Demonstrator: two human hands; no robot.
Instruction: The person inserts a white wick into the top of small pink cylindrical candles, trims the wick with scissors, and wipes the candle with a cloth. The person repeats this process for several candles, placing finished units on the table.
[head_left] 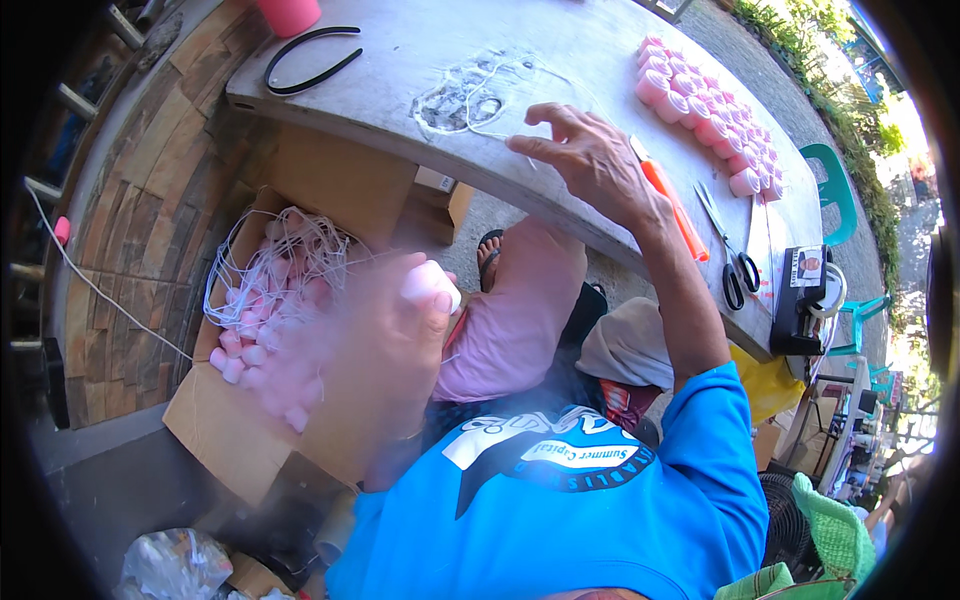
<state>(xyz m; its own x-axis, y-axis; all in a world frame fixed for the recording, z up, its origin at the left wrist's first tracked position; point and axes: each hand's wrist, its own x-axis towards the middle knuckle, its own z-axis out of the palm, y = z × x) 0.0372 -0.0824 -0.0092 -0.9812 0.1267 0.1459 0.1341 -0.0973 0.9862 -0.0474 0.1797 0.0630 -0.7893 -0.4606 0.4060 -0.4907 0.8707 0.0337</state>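
My left hand (415, 325), partly smeared by motion, grips a small pink-and-white cylinder (432, 286) beside the table's near edge. Over the table top, my right hand (590, 155) has its thumb and forefinger spread apart. A thin white string (478, 128) lies on a rough, worn patch of the table, and part of it runs to the tip of a right-hand finger. Below and left of my left hand stands an open cardboard box (215, 420) full of similar pink cylinders (250, 345) and tangled white strings (290, 245).
On the grey table (400, 40) lie a black headband (310, 60), an orange-handled cutter (672, 205), black-handled scissors (735, 270) and rows of pink cylinders (710, 115). A black tape dispenser (800, 300) stands at its right end. Green chairs (832, 190) stand beyond.
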